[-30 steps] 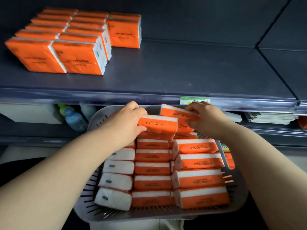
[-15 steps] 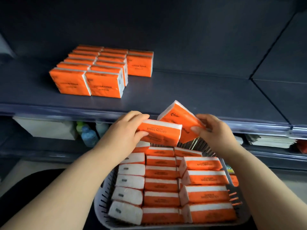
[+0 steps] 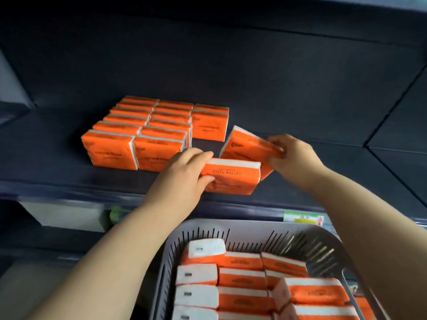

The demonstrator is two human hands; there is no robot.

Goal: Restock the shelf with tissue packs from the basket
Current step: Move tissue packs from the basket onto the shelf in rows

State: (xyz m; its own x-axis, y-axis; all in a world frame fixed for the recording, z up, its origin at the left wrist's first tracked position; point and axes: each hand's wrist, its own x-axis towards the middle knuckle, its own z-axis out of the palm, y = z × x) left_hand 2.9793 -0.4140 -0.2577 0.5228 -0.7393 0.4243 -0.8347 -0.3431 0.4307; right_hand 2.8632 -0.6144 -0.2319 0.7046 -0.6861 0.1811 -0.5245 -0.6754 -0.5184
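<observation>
**Shelf** [image 3: 323,172]: a dark blue-grey board, flat and matte, backed by a panel of the same colour. A seam crosses it near the right edge.

**Basket** [image 3: 231,224]: grey plastic with a rounded rim and slotted walls. It sits below the shelf's front edge, toward the right.

**Stocked packs** [image 3: 138,139]: rectangular, wrapped in glossy orange film with white side bands. They stand on edge in two close rows, with one more at the back right, left of the shelf's middle.

**Basket packs** [image 3: 242,280]: the same kind, laid in tight rows. The left row shows white ends.

**Left hand** [image 3: 182,176]: fingers above and thumb below, curled round the left end of the level pack [image 3: 231,176] near the shelf's front edge. Its print reads upside down. Whether it touches the shelf cannot be told.

**Right hand** [image 3: 295,155]: fingers and thumb pinch the right end of the tilted pack [image 3: 247,146], just behind the level one.

**Label** [image 3: 303,219]: green and white, on the shelf's front edge toward the right.
</observation>
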